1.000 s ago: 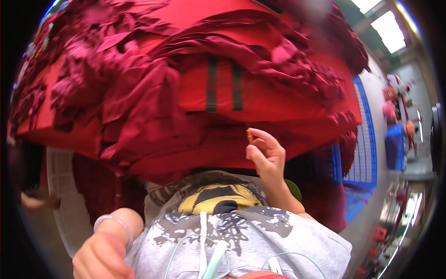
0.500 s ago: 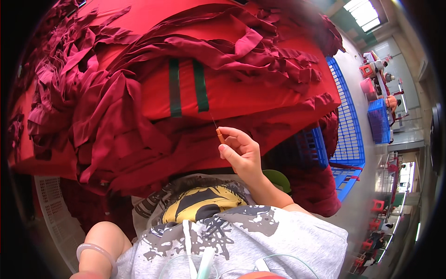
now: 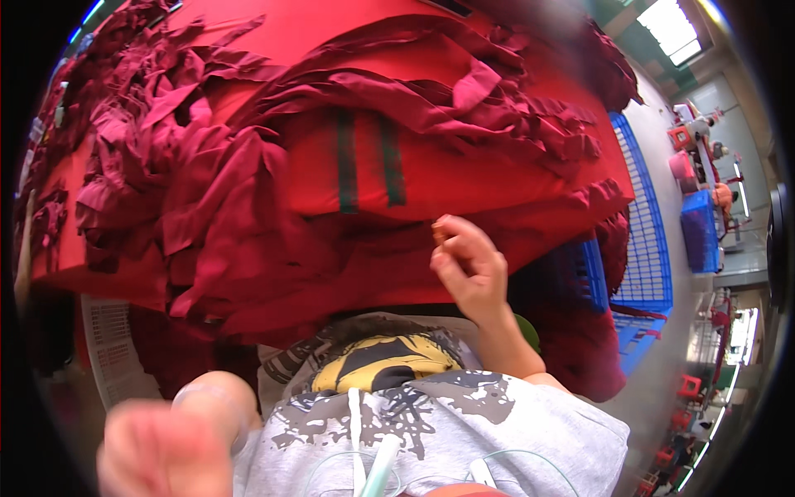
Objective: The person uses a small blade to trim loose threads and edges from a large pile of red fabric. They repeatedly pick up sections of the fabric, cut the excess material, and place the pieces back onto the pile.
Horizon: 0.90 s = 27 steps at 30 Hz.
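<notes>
My right hand (image 3: 472,269) is pinched around a small orange-handled tool (image 3: 439,234). Its thin tip does not show clearly now. The hand is raised in front of the red-covered table's (image 3: 464,186) near edge. Close by, two dark green strips (image 3: 391,161) lie side by side on the red surface. Long maroon fabric pieces (image 3: 224,182) are heaped over the table and hang over its near edge. At the lower left, my left hand (image 3: 166,451) is lifted near the camera, away from the fabric. Motion blur hides its fingers and anything in them.
Blue plastic crates (image 3: 650,240) stand to the right of the table, with maroon fabric (image 3: 584,352) bunched below. A white perforated basket (image 3: 116,344) is at the lower left. Farther right, people sit at other workstations with red stools (image 3: 689,385).
My left hand has come up into view at the lower left. The right hand, still holding the orange-handled tool, appears farther right, as does the whole scene.
</notes>
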Available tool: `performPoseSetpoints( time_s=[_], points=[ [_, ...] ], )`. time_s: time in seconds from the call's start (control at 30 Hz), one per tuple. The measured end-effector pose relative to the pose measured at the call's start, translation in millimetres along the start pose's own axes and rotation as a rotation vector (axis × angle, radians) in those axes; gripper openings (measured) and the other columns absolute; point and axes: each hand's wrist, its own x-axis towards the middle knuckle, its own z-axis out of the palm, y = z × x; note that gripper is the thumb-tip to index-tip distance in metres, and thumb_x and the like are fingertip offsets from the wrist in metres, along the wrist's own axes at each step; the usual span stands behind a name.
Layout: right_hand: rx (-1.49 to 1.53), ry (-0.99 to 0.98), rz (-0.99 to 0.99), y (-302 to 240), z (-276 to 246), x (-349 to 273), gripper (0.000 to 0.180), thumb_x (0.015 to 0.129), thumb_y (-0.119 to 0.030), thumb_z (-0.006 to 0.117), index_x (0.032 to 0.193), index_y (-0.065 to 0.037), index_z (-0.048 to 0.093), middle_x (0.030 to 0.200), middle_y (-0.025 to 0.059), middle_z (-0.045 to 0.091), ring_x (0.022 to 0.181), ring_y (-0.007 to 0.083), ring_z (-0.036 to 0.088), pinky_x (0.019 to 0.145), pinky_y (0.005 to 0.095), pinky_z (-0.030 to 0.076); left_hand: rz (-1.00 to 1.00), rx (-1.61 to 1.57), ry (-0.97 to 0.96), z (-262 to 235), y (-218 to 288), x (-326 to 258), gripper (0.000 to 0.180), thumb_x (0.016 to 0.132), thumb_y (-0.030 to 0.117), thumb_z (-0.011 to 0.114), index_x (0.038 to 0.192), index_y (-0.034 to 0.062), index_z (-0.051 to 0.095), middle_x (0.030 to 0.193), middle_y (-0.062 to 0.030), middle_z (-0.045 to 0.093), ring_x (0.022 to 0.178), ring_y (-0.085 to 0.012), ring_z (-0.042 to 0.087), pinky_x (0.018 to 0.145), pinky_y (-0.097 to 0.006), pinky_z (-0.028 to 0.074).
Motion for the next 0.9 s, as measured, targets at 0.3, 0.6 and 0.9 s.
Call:
performPoseSetpoints(
  time_s=[0.3, 0.6, 0.9],
  points=[
    [-0.586, -0.409, -0.036, -13, -37, 135, 0.012, 0.079, -0.005, 0.051, 0.084, 0.004, 0.058, 0.085, 0.0195, 0.060, 0.082, 0.0332, 0.061, 0.076, 0.0398, 0.048, -0.330, 1.602, -0.972, -33, -215, -44, 0.032, 0.088, 0.018, 0.057, 0.117, 0.0039, 0.060, 0.120, -0.0132, 0.061, 0.114, -0.0283, 0.056, 0.103, -0.052, 0.035],
    [-0.516, 0.019, -0.295, 31, -57, 222, 0.010, 0.080, -0.002, 0.047, 0.088, 0.002, 0.052, 0.088, 0.0196, 0.056, 0.093, 0.0381, 0.056, 0.082, 0.0420, 0.044, -0.504, 1.633, -1.203, -35, -233, -34, 0.020, 0.083, 0.022, 0.063, 0.098, 0.0095, 0.064, 0.093, -0.0091, 0.069, 0.093, -0.0271, 0.065, 0.106, -0.055, 0.031],
    [0.652, -0.262, 0.461, -9, -9, 68, 0.015, 0.087, -0.011, 0.063, 0.097, -0.001, 0.064, 0.068, 0.0062, 0.059, 0.042, 0.0056, 0.041, 0.038, 0.0218, 0.030, -0.736, 0.527, -1.041, -13, -169, -19, 0.020, 0.070, -0.001, 0.063, 0.090, -0.0027, 0.064, 0.082, -0.0124, 0.063, 0.079, -0.0242, 0.063, 0.076, -0.030, 0.048]
  ],
)
